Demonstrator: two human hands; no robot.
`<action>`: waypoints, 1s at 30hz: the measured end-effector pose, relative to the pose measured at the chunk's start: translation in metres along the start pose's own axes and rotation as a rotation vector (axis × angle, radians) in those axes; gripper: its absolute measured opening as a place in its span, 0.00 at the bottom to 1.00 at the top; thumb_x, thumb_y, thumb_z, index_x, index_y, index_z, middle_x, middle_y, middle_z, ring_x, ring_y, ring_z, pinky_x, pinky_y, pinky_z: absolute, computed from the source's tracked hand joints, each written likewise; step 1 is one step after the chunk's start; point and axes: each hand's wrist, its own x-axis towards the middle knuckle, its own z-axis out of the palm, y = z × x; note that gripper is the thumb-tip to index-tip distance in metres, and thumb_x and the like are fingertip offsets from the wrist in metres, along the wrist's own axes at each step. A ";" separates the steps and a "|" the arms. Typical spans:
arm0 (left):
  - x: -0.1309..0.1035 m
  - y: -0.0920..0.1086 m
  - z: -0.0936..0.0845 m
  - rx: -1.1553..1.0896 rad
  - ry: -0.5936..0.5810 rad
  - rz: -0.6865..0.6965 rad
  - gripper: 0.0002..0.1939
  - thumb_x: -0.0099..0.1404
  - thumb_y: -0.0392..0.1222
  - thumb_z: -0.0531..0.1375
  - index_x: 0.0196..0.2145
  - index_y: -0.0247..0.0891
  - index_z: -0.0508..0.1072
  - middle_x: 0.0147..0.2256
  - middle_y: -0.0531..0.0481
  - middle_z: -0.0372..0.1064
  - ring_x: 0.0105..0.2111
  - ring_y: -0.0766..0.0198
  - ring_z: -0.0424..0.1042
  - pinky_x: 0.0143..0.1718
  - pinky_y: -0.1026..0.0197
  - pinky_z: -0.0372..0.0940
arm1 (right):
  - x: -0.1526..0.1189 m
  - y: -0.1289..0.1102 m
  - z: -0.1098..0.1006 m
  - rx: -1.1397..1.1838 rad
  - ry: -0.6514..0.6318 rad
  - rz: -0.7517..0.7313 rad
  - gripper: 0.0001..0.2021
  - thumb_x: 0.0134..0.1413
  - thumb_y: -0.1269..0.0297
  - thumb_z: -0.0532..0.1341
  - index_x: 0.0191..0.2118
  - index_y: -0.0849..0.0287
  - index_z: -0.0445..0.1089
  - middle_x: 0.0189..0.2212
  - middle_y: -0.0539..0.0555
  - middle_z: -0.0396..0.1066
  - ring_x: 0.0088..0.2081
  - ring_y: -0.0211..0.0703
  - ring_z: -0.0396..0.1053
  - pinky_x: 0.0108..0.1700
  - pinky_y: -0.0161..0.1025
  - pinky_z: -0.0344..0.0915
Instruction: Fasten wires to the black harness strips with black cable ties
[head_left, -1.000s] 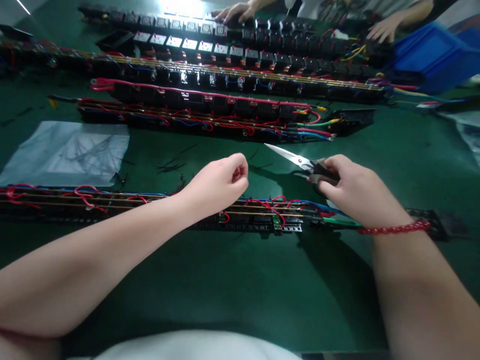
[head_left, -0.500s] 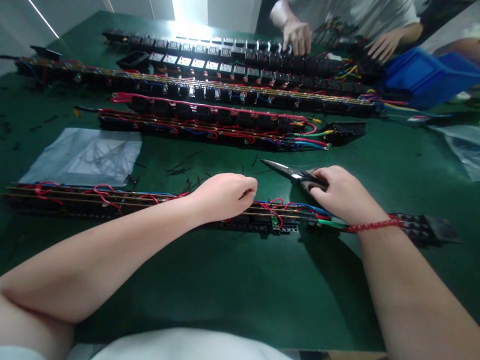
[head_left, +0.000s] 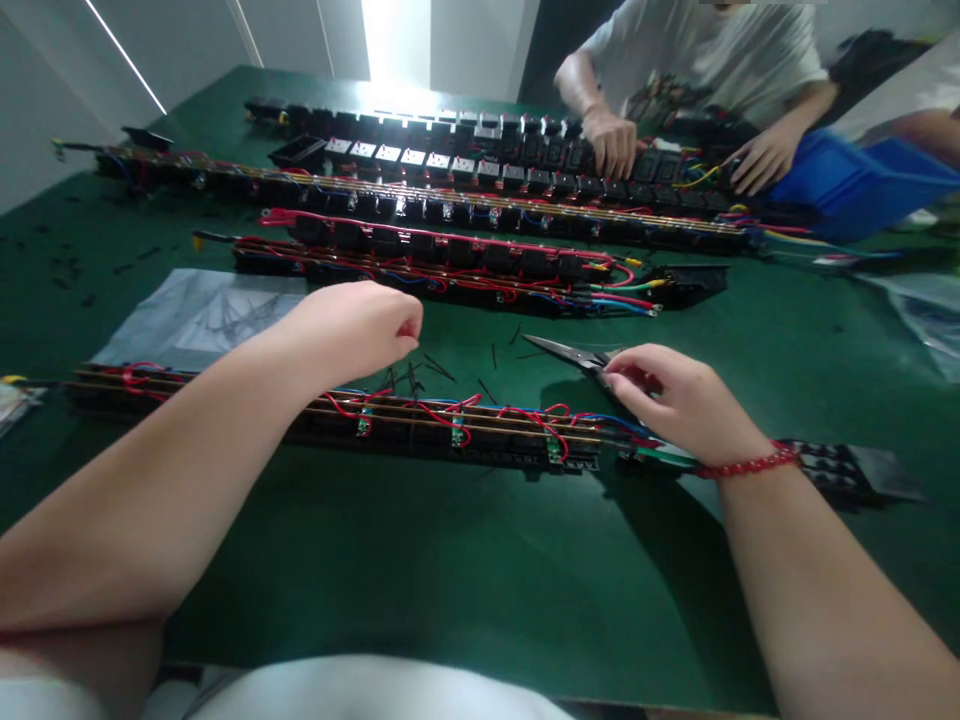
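My left hand point(head_left: 367, 325) hovers over the near wired strip, close to a clear plastic bag point(head_left: 202, 310) with thin dark ties inside. Its fingers are curled together; whatever they may hold is hidden. At the strip's right end, my right hand point(head_left: 667, 390) has thumb and fingers closed at the handles of a pair of scissors point(head_left: 566, 352), mostly covering them. The scissors' blades point left. The near strip point(head_left: 420, 430) is long and black, with brass-coloured rods, red and blue wires and small green circuit boards. My left forearm covers part of it.
Thin black offcuts point(head_left: 439, 368) lie behind the near strip. Farther back are a shorter wired strip point(head_left: 450, 262) and several long black assemblies point(head_left: 420, 190). Across the table, a co-worker's hands point(head_left: 611, 140) touch one assembly. A blue bin point(head_left: 832, 180) stands at the back right.
My left hand has moved left and back from above the near strip toward the bag, uncovering green boards. My right hand has shifted slightly over the scissors' handles; the scissors stay about in place.
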 end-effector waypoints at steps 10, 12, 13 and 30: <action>0.003 0.001 0.001 0.187 -0.358 -0.205 0.16 0.55 0.56 0.66 0.31 0.40 0.79 0.34 0.41 0.78 0.29 0.54 0.72 0.26 0.58 0.59 | -0.002 -0.024 0.007 0.016 -0.257 -0.197 0.19 0.64 0.47 0.57 0.31 0.56 0.73 0.29 0.56 0.77 0.30 0.45 0.71 0.33 0.40 0.63; 0.005 0.002 0.002 0.167 -0.380 -0.175 0.14 0.57 0.54 0.65 0.30 0.40 0.78 0.34 0.41 0.78 0.29 0.53 0.72 0.26 0.58 0.59 | -0.002 -0.024 0.007 0.003 -0.271 -0.184 0.20 0.64 0.47 0.56 0.31 0.56 0.73 0.28 0.55 0.76 0.29 0.44 0.71 0.32 0.40 0.62; 0.005 0.002 0.003 0.157 -0.379 -0.156 0.13 0.57 0.52 0.65 0.29 0.40 0.78 0.34 0.41 0.78 0.29 0.54 0.72 0.26 0.58 0.59 | -0.002 -0.024 0.007 0.000 -0.274 -0.182 0.20 0.64 0.47 0.56 0.31 0.56 0.73 0.27 0.55 0.76 0.29 0.44 0.71 0.32 0.39 0.61; 0.013 -0.017 0.022 0.129 -0.286 -0.112 0.46 0.53 0.67 0.66 0.62 0.38 0.63 0.58 0.33 0.67 0.51 0.40 0.72 0.39 0.56 0.65 | -0.006 -0.035 0.010 -0.009 -0.326 -0.314 0.22 0.67 0.50 0.53 0.24 0.55 0.62 0.18 0.49 0.64 0.22 0.37 0.62 0.28 0.37 0.53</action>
